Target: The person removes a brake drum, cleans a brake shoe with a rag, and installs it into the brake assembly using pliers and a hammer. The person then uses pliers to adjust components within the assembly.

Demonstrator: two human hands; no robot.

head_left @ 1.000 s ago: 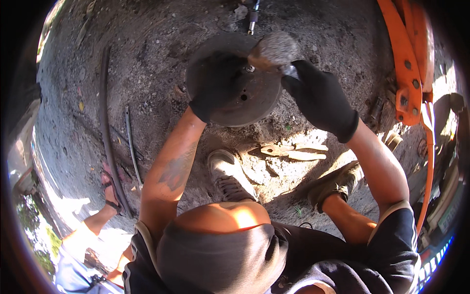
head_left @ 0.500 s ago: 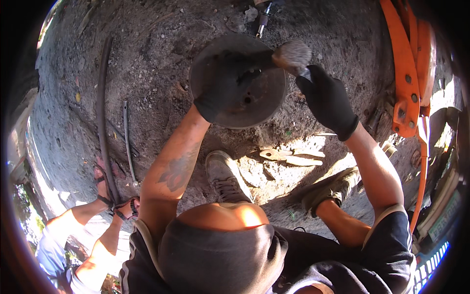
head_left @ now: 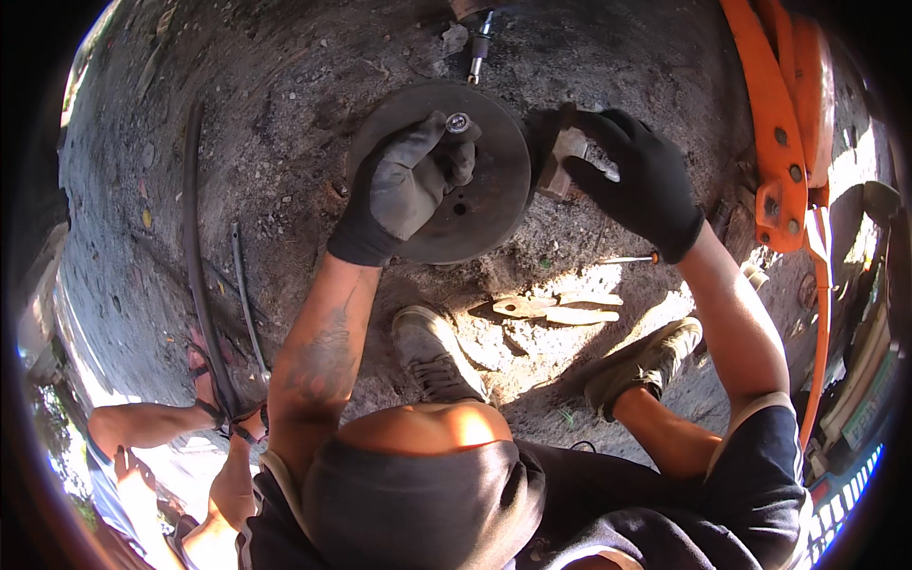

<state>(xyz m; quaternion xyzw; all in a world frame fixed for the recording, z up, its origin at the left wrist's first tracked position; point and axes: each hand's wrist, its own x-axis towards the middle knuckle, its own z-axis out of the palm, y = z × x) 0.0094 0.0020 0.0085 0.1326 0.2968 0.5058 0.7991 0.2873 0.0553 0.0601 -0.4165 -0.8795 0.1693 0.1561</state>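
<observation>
The gloved left hand is closed over the face of a dark metal brake disc, held above the dirt ground — it looks heavy, stiff and dusty, best taken by the rim. Just beside its right edge, the right hand pinches a brush — light and easy to hold.

A pair of pliers lies on the sunlit dirt ground at the centre of the frame, with a screwdriver just above and to the right of it. Two worn shoes stand on the ground below them: a grey shoe at centre and a second shoe to its right. A dark hose runs down the left side, with a thinner rod beside it. An orange metal frame fills the upper right. At the top centre, a metal bolt lies on the dirt. In the lower left, another person's sandalled foot and bare leg show.
</observation>
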